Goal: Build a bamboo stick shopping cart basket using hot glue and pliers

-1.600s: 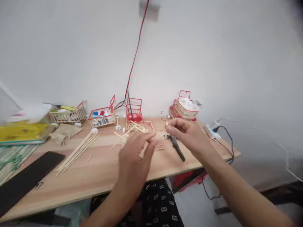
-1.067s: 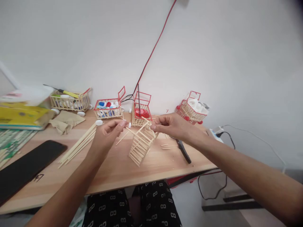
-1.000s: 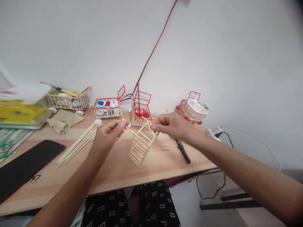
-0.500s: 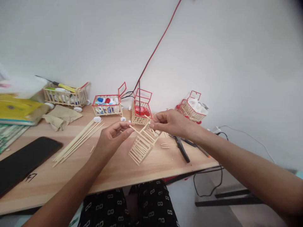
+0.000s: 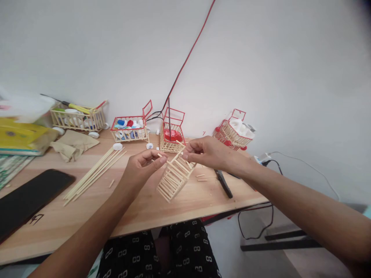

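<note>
A small cart basket (image 5: pixel 174 177) built of thin wooden sticks is tilted above the table between my hands. My left hand (image 5: pixel 146 164) pinches a stick end jutting from its upper left corner, between thumb and fingers. At the upper right corner, my right hand (image 5: pixel 203 152) is closed with thumb and fingertips on the sticks; its fingers hide part of that corner. Behind my hands stands a finished stick cart (image 5: pixel 171 146) with a red handle and something red inside.
Loose sticks (image 5: pixel 94 173) and a black phone (image 5: pixel 43 197) lie at left. A cart of bottle caps (image 5: pixel 130 129), a yellow-handled tool on another cart (image 5: pixel 78 108), and a red-trimmed cart (image 5: pixel 234 133) line the wall. Black-handled pliers (image 5: pixel 223 183) lie right.
My left thumb and fingers have moved slightly right, further onto the jutting stick. The basket and my right hand stay nearly in place; the view has shifted a little.
</note>
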A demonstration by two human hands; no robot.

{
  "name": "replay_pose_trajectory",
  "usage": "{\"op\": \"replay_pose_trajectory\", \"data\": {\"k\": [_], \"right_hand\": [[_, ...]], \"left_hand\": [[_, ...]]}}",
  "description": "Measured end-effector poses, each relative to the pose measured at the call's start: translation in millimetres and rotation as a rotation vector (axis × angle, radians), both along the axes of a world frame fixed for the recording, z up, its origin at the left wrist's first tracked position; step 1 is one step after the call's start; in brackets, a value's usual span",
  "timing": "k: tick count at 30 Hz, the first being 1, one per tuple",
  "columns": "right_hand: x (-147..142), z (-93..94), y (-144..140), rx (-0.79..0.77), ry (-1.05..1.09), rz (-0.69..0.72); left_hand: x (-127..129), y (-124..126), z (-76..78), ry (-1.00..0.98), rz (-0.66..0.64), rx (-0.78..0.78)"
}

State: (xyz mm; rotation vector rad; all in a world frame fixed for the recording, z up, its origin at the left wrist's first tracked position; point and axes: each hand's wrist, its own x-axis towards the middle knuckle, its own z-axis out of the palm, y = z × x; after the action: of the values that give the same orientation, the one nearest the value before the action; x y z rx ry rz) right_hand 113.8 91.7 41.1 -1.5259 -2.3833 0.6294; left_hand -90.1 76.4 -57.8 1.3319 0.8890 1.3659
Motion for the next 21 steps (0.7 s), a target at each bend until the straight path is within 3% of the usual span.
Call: {"op": "replay_pose_trajectory", "data": {"k": [21], "right_hand": [[-15, 10.9, -6, 0.028, -0.205, 0.028]], "left_hand": [[1, 3, -2.6, -0.058, -0.082, 0.009]]}}
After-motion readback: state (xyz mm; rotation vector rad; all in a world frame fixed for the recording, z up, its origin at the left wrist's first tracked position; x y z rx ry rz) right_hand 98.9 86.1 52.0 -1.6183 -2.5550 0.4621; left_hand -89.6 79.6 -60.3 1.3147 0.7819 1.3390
